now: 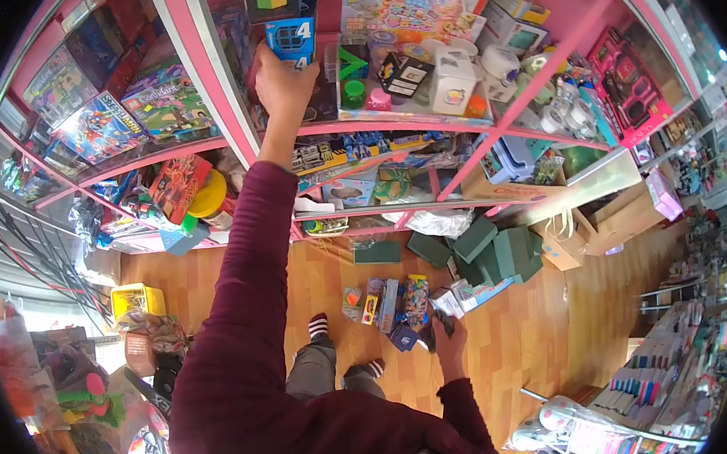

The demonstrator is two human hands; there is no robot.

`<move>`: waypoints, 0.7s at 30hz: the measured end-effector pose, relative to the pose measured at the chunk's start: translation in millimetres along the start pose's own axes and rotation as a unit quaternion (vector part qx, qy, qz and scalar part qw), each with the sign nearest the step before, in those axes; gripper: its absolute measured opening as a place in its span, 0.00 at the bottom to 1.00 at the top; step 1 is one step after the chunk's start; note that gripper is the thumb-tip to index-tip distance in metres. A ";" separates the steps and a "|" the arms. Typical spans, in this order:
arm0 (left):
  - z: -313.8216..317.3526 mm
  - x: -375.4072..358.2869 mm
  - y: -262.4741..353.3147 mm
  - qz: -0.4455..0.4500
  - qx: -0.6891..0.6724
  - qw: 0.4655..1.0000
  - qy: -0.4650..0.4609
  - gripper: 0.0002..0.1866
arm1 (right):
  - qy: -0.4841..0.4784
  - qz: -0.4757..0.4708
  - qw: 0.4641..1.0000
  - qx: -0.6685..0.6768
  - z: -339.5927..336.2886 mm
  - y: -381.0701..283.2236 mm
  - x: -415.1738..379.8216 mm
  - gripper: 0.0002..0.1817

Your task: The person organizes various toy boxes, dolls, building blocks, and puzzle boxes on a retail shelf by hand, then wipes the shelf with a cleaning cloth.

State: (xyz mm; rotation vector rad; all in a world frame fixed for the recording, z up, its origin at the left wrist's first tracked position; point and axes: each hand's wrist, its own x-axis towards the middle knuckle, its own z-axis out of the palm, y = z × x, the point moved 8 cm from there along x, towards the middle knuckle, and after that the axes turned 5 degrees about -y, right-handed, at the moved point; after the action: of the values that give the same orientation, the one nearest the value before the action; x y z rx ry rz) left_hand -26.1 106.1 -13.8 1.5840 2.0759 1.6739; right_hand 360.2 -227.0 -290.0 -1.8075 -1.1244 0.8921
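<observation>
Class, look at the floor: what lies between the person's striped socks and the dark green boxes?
In the head view, small toy packages lie scattered on the wooden floor between the striped socks and the dark green boxes.

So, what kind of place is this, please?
Most likely a toy shop. Pink shelves are packed with boxed toys, such as a building-set box and a cube puzzle box at the left hand. More packs lie on the wooden floor.

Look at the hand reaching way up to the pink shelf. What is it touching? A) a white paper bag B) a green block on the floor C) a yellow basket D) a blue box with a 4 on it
D: the left hand is raised to the pink shelf and its fingers rest on the blue box with a 4.
</observation>
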 end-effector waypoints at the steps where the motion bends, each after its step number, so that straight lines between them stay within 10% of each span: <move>1: -5.6 -11.1 4.6 0.003 -0.003 1.000 -0.003 0.32 | -0.014 -0.010 1.000 -0.008 -1.9 -14.8 6.9 0.13; 9: -47.8 -132.5 44.5 0.019 -0.096 0.990 -0.102 0.28 | -0.120 -0.222 0.965 0.072 -20.5 -159.3 60.7 0.15; 21: -50.8 -330.8 -16.3 -0.014 -0.150 0.955 -0.255 0.35 | -0.367 -0.111 0.911 0.149 38.6 -178.7 33.4 0.27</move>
State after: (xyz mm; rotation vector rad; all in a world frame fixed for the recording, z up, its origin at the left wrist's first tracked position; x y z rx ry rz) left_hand 91.9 -161.1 -178.1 1.6500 1.5065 1.3042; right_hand 275.6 -136.7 -151.3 -1.0692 -1.5054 1.5706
